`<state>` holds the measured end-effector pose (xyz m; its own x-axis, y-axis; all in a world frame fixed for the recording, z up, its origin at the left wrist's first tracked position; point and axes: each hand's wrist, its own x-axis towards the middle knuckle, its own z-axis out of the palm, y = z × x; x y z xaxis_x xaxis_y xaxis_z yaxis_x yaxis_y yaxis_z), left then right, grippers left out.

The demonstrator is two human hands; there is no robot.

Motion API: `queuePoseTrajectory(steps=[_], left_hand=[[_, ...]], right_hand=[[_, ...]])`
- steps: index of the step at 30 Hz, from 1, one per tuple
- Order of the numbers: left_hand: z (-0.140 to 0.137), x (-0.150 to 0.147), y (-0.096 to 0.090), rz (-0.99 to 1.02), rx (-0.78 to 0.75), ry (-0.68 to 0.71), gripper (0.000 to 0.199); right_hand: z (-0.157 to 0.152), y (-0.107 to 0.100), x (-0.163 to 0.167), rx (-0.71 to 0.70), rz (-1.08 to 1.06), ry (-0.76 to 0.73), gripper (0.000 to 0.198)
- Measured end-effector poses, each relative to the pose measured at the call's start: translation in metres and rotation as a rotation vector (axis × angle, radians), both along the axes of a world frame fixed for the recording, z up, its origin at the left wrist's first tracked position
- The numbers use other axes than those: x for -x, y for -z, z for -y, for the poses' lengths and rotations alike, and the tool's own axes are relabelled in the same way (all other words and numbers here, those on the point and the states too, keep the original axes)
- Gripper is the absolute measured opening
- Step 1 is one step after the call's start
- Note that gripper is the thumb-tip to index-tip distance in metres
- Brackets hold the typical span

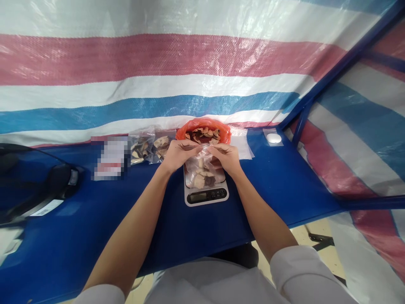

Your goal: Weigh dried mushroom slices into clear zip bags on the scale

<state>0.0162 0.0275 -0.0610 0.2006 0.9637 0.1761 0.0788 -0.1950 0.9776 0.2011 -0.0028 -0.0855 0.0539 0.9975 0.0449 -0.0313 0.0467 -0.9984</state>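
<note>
Both hands pinch the top edge of a clear plastic zip bag (202, 171) that holds several pale and brown dried slices. My left hand (181, 155) grips the left part of its mouth, and my right hand (227, 157) grips the right part. The bag hangs over or rests on a white digital kitchen scale (225, 188); I cannot tell which. On the scale's front the small display looks blank. Just beyond my hands sits a red plastic bag (225, 134), its mouth wide, with more dried slices (205, 133) inside.
Two clear bags of slices (141, 147) (160, 147) lie left of the red bag. Flat clear bags (245, 145) lie right of it. A white oval object (274, 138) sits farther right. A blurred-out card (111, 158) and a black headset-like device (61, 181) occupy the blue table's (268, 190) left. Striped sheeting (152, 59) hangs behind.
</note>
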Motion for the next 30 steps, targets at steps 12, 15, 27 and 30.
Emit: queuePoseTrajectory(steps=[12,15,27,30], left_hand=[[0.002,-0.001,0.0,-0.038,-0.041,-0.008,0.035],[0.001,0.001,0.0,-0.042,-0.045,0.005,0.036],[-0.003,0.007,0.005,0.028,-0.027,0.029,0.034],[-0.004,0.009,0.006,0.015,-0.01,0.047,0.034]], right_hand=[[0.002,-0.001,0.0,0.053,-0.016,-0.019,0.038],[0.001,-0.002,-0.001,0.044,-0.008,-0.015,0.037],[0.001,-0.001,0.001,0.019,-0.03,-0.03,0.043],[-0.001,0.001,0.001,-0.007,-0.028,-0.021,0.04]])
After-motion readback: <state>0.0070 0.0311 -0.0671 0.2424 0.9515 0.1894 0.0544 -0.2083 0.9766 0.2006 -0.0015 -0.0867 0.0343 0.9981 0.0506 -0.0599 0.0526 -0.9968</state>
